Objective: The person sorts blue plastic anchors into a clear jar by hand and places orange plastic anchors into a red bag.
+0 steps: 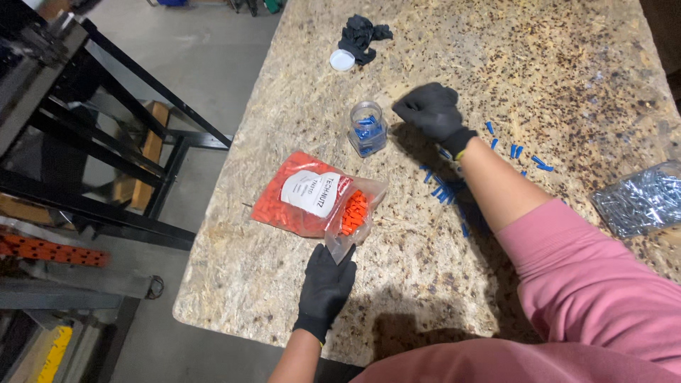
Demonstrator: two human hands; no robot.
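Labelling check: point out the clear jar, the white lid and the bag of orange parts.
clear jar [368, 130], head view, on its side wall above the blue parts.
white lid [342, 60], head view, on its top face.
bag of orange parts [305, 193], head view, on its white label.

Both hands wear black knit gloves: left hand [325, 287], right hand [431, 110]; the cuff behind the right fingers shows a thin yellow edge; pink sleeves sit further up the arms, forearms bare.

On the table [284, 284], my left hand [325, 291] rests at the near edge, touching the bag of connectors [316, 197]. The jar [367, 128] stands beyond the bag; my right hand [431, 110] is just right of it. Loose connectors [443, 191] lie under my right forearm. A lid [342, 60] lies at the far side.
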